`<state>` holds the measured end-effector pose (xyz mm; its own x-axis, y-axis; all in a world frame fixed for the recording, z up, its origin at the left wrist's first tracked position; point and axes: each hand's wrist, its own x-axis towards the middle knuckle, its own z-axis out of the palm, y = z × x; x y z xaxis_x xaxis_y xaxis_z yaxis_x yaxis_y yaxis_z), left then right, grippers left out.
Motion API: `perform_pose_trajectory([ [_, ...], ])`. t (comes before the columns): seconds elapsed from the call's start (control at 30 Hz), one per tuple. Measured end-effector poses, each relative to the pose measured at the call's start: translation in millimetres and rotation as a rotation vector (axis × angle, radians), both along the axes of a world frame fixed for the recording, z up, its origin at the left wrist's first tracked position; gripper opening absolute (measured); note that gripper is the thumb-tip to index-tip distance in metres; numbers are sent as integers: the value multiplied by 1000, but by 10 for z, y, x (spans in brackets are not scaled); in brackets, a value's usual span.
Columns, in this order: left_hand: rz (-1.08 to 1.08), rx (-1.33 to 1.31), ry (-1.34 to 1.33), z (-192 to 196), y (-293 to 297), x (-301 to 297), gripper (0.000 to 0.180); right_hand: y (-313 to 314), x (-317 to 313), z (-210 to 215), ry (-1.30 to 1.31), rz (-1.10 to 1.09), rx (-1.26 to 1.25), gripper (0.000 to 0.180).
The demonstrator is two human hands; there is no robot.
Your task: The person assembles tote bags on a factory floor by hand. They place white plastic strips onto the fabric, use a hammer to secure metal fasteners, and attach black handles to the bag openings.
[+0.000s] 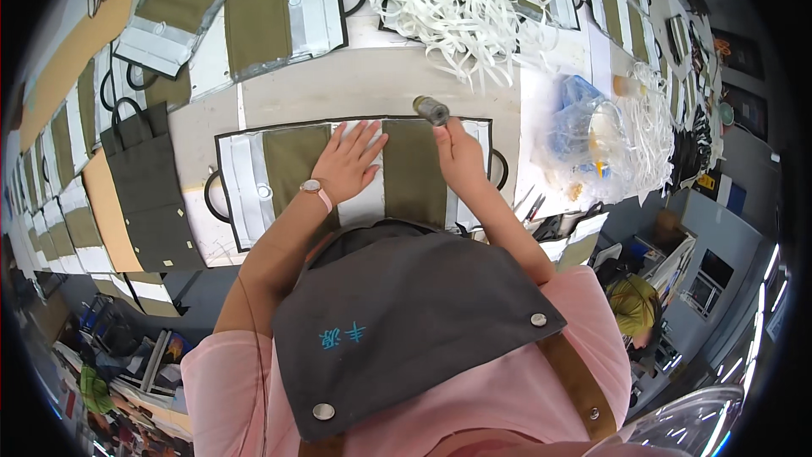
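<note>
A flat bag piece (414,171) in olive green and white, edged in black, lies on the work table in front of me. It has a dark loop handle (214,197) at its left end and another at its right. My left hand (351,161) rests flat on its middle, palm down and fingers spread. Over the right part of the piece, my right hand (461,156) is closed round a hammer. The hammer's worn cylindrical head (431,110) shows above the fist, near the far edge of the piece; my fingers hide most of its handle.
White ribbon strips (457,8) are heaped at the back. To the right are a blue-and-clear plastic bag (584,118) and small scissors-like tools (534,206). A dark bag (150,190) lies at left. More olive-and-white pieces (269,17) surround the work area.
</note>
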<state>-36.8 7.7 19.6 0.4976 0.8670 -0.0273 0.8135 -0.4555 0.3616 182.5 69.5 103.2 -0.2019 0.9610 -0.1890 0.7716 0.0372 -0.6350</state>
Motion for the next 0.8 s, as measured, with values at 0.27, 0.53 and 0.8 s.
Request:
perform_pose_trajectory([
  [0.27,9,35,-33,-42,-19,-13,51,-123,218,-186,-147,-105,-28,30],
  [0.53,75,68,-17,-47,-37,154,50,-511,1766,-628,-562,-461,83,25],
  [0.8,-57,35,-27,-66,10,413,48,-873,2320,-457,-297,-670,85,18],
])
